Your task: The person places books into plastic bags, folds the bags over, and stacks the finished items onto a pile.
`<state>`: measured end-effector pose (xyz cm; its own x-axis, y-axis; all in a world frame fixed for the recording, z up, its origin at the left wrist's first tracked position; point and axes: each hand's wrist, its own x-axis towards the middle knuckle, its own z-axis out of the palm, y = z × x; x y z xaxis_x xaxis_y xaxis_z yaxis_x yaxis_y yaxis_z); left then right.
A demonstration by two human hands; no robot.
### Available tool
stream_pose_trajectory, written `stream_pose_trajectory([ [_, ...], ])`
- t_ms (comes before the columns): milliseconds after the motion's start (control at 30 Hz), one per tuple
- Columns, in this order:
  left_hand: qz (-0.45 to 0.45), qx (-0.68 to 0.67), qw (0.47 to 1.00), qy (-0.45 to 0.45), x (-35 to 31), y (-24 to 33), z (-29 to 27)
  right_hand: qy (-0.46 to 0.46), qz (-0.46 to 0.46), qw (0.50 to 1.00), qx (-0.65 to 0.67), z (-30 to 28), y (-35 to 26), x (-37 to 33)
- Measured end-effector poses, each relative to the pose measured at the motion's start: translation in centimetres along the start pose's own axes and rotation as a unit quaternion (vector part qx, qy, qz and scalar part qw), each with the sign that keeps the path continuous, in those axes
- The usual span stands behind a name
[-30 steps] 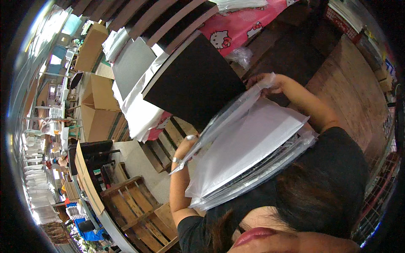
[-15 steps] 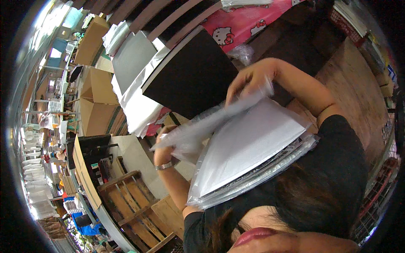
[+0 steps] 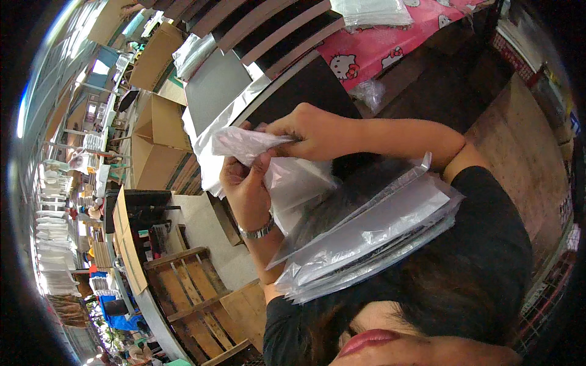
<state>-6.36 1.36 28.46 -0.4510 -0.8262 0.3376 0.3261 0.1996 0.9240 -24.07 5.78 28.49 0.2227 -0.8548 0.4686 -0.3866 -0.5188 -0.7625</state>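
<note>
My left hand [image 3: 249, 190], with a metal watch at the wrist, pinches a translucent plastic bag [image 3: 299, 183] between thumb and fingers. Close beside it, my right hand [image 3: 311, 133] is closed on the same bag. The bag's upper end is bunched between the hands, and its lower part hangs toward a stack of clear plastic bags [image 3: 372, 222] resting against my black shirt. White, sheet-like layers show in that stack. Behind my hands is a flat black board [image 3: 326, 82], partly hidden by them. My right fingertips are partly covered by plastic.
Dark slabs with brown edges [image 3: 268, 27] are stacked beyond the board. A grey panel [image 3: 217, 88] lies left of it, near an open cardboard box [image 3: 160, 143]. Pink printed cloth [image 3: 421, 33] with plastic packs spreads at the far right. A wooden pallet [image 3: 189, 293] lies lower left.
My hands have come closer together. The bag, stretched flat between them before, is now bunched at its upper end and hangs down. The view has shifted slightly.
</note>
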Motion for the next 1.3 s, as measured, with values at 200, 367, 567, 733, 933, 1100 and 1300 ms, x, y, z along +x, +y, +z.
stream_pose_trajectory([
  [200, -0.044, 0.017, 0.994, 0.103, -1.8, -2.2, 1.0, 0.272, -0.099, 0.957, -0.012, -0.6, 1.2, -1.6],
  [367, -0.051, 0.004, 0.988, 0.144, -5.4, -2.6, 1.5, 0.081, 0.023, 0.992, 0.098, 1.0, 0.0, -4.0],
  [567, 0.031, 0.001, 0.990, 0.135, -5.1, -1.8, 4.1, 0.144, 0.012, 0.988, -0.049, 1.9, -0.1, -4.7],
  [733, 0.047, 0.014, 0.994, 0.103, -5.3, -2.1, 1.7, 0.104, -0.011, 0.991, 0.084, 2.0, -0.7, -4.6],
  [933, 0.007, -0.069, 0.989, 0.131, -5.1, -2.7, 1.5, 0.130, 0.009, 0.990, 0.053, 1.6, -0.4, -4.5],
  [1100, -0.048, -0.027, 0.995, 0.085, -4.0, -0.1, 2.7, 0.166, -0.032, 0.986, 0.007, 0.4, -0.1, -4.0],
  [1300, -0.053, 0.016, 0.997, 0.055, -4.8, -2.6, 0.2, 0.209, -0.011, 0.950, 0.231, 1.1, 0.8, -3.2],
])
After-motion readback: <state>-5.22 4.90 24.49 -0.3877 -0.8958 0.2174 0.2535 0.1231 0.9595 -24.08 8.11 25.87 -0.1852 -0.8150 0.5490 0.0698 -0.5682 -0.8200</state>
